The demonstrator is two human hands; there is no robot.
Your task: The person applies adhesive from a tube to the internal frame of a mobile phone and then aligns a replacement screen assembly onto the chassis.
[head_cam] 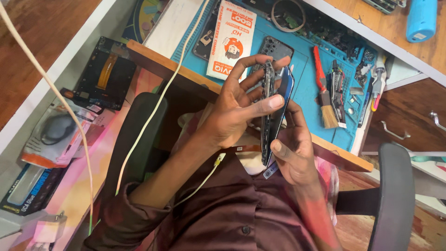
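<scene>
I hold a dismantled smartphone edge-on above my lap, in front of the desk edge. My left hand (pixel 234 109) grips the dark phone body (pixel 267 93), with fingers wrapped over its top and the thumb across its side. My right hand (pixel 293 148) holds the lower end, its thumb on the thin dark-blue panel (pixel 282 104) that stands slightly apart from the body. Both parts touch at the bottom and spread apart at the top.
A blue work mat (pixel 302 51) on the wooden desk holds a white and red packet (pixel 232 37), a red-handled brush (pixel 324 88), hand tools (pixel 338 90) and another phone shell (pixel 274 46). A white cable (pixel 153 116) crosses the black armrest (pixel 139 135). An opened device (pixel 103 74) lies at left.
</scene>
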